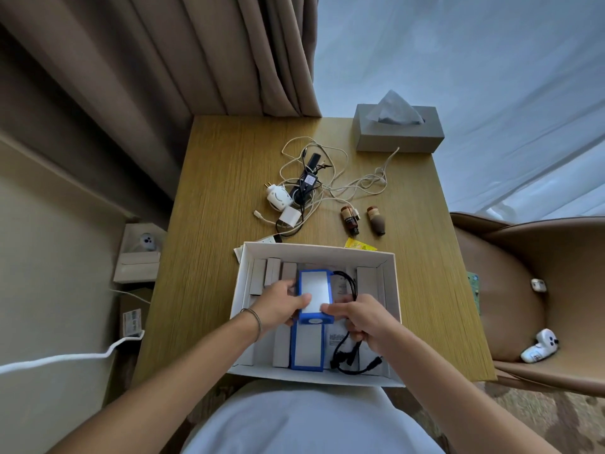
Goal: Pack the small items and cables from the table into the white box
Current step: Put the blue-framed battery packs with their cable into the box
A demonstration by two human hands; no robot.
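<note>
The open white box [391,290] sits at the table's near edge, with several cardboard dividers inside. Both hands hold a blue-framed block [313,290] above it: my left hand [278,304] grips its left side, my right hand [360,319] grips its right corner along with a black cable [347,352] that trails into the box. A second blue block [307,350] lies in the box below. Behind the box lie a tangle of white and black cables [314,178], a white plug adapter [278,196], a white charger cube [289,217], two small brown bottles [349,219] and a yellow packet [360,245].
A grey tissue box [397,132] stands at the table's far right corner. A brown chair [523,306] to the right holds small white devices. Curtains hang behind the table. Cardboard boxes [137,257] and a white cord lie on the floor at left.
</note>
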